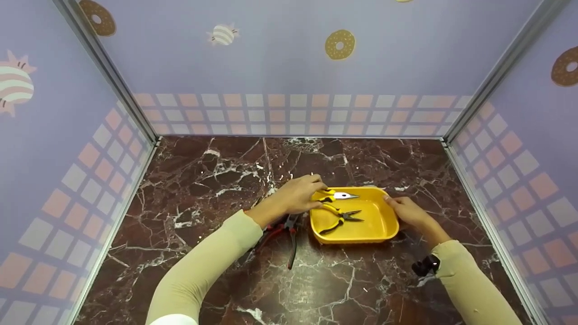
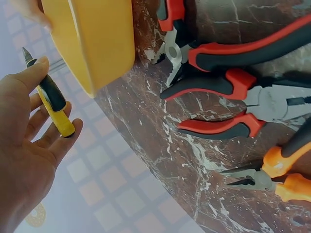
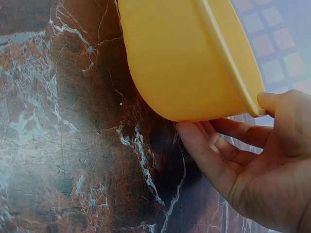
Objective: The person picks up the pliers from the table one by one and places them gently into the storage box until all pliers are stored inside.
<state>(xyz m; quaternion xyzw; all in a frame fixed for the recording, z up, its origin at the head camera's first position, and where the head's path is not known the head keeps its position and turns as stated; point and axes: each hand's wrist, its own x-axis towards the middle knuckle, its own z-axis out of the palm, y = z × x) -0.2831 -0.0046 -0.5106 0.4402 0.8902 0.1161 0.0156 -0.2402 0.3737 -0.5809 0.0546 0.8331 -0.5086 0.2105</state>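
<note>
My left hand point(image 1: 301, 194) grips the yellow-and-black handles of a pair of needle-nose pliers point(image 1: 346, 196) over the left part of a yellow plastic bin point(image 1: 377, 228). In the left wrist view these pliers point(image 2: 56, 99) lie between thumb and fingers, apart from the bin's wall. A second pair of yellow-and-black pliers point(image 1: 347, 216) rests inside the bin, its handles spread. My right hand point(image 1: 411, 211) holds the bin's right end, thumb on the rim and fingers under the outer wall, as the right wrist view shows.
Left of the bin, several pliers lie on the dark marble tabletop point(image 1: 180, 253): red-and-black cutting pliers point(image 2: 175, 51), red-and-black combination pliers point(image 2: 272, 103) and orange-handled needle-nose pliers point(image 2: 262, 179). Lilac patterned panels point(image 1: 280, 67) enclose the back and both sides.
</note>
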